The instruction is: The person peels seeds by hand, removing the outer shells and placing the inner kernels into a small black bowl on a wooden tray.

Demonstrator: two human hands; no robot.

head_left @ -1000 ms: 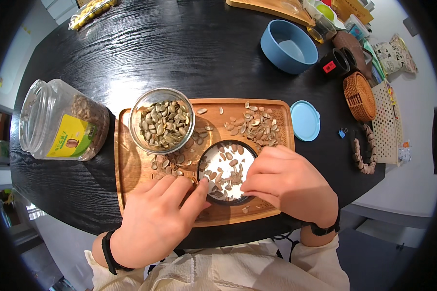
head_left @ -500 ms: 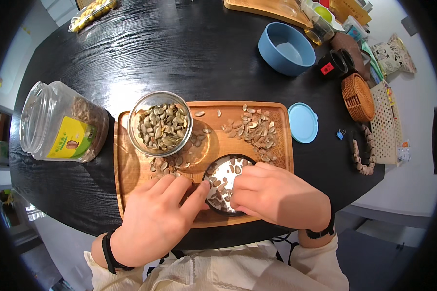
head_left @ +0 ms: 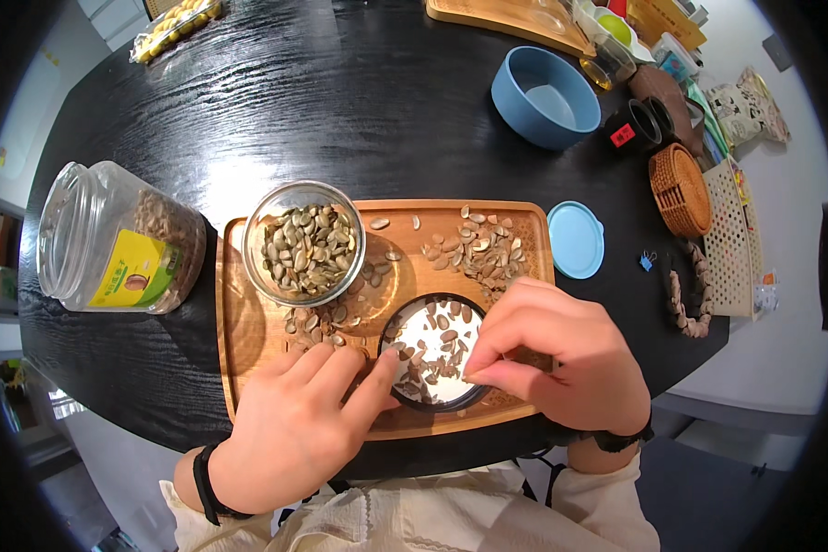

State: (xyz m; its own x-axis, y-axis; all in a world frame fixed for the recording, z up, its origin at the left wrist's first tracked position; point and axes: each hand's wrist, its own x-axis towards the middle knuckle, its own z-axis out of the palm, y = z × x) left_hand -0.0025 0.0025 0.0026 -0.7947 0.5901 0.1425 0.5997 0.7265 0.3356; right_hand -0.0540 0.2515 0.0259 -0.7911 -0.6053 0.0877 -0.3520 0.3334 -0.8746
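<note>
Head view: left hand (head_left: 299,419) at round black-rimmed white dish (head_left: 432,406), probably steadying it, grip unclear; right hand (head_left: 569,357) pinched together over its right edge.

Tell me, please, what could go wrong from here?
The left hand, at the round black-rimmed white dish, might nudge it, spilling brown seed pieces. The right hand, near the loose brown shell pile, could scatter it. The round clear-glass bowl, full of greenish seeds, might spill if bumped.
</note>
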